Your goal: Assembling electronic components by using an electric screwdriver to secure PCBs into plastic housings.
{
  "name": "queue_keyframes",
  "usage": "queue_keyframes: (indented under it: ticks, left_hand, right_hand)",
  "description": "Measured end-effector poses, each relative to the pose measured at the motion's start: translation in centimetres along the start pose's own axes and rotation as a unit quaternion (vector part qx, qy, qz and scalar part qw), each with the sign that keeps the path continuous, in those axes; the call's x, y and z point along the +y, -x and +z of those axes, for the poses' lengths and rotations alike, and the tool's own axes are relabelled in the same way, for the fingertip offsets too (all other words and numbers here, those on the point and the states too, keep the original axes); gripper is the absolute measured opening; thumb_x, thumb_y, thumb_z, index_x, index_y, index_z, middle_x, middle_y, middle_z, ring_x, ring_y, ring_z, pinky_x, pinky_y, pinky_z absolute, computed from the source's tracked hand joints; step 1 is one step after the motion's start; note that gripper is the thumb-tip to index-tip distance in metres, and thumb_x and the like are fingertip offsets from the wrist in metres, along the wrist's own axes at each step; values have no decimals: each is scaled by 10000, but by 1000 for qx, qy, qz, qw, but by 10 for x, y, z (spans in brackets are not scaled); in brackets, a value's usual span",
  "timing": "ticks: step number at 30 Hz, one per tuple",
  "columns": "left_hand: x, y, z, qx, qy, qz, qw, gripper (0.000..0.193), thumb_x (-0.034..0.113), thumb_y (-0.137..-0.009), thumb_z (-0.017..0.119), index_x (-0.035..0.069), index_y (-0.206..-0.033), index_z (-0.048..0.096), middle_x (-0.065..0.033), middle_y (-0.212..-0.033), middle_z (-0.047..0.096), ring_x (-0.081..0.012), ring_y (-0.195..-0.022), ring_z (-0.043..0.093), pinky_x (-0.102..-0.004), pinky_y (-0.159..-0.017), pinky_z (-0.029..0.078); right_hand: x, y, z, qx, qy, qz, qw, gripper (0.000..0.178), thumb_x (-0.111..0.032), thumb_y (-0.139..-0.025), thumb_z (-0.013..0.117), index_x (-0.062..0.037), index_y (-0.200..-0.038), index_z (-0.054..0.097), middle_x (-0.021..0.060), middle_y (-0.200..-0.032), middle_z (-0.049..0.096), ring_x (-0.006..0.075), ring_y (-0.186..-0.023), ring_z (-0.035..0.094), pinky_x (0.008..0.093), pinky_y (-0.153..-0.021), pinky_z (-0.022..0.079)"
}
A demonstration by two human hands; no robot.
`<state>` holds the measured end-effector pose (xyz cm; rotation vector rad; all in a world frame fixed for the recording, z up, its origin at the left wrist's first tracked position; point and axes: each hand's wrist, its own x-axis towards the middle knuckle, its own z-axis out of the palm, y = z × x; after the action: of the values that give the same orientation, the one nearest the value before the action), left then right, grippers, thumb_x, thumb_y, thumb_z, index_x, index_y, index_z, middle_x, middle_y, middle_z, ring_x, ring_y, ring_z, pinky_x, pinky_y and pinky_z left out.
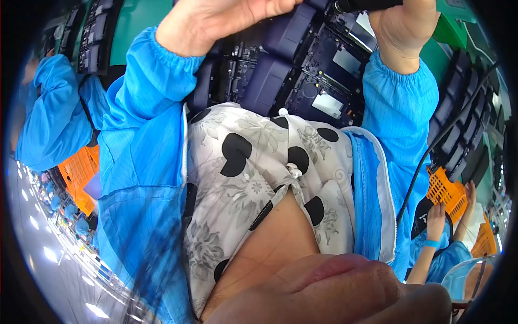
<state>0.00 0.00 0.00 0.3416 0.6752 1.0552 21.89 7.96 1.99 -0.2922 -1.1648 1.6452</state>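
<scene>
At the top edge, my left hand (pixel 224 19) reaches in over dark plastic housings; its fingers are mostly cut off, and whether it holds anything is hidden. My right hand (pixel 404 27), also cut by the top edge, is curled against a black rounded object (pixel 369 4) whose kind I cannot make out. Below and between both hands lie several dark purple-black housings (pixel 268 81) and open panels with small fittings and pale rectangular patches (pixel 327 104).
Stacks of similar dark parts (pixel 464 124) stand at the right, with a black cable (pixel 452 116) in front. Orange baskets (pixel 81 175) show at both sides. One co-worker's blue sleeve (pixel 51 113) is at left; another's hands (pixel 436 221) are at lower right.
</scene>
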Motion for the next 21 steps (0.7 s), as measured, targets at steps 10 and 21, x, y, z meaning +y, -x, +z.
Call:
queue_keyframes:
  ticks: [10, 21]
  left_hand:
    - [-20, -13, 19, -79, -21, -33, 996, 314, 281, -1096, 527, 5, -1167, 660, -64, -996, 705, -158, -869, 704, -268, -784, 598]
    - [-25, 4, 10, -110, -17, -23, 993, 304, 227, -1106, 503, -30, -1183, 647, -77, -997, 710, -158, -857, 700, -261, -779, 595]
  right_hand:
    - [-80, -1, -1, -37, 29, -203, 978, 404, -399, -1033, 526, -106, -1293, 426, 68, -1027, 565, 195, -864, 522, 366, -744, 473]
    - [-32, 46, -155, -137, -277, -166, 936, 754, -453, -1055, 541, -262, -1641, 107, 94, -1563, 458, 291, -1465, 383, 456, -1112, 452]
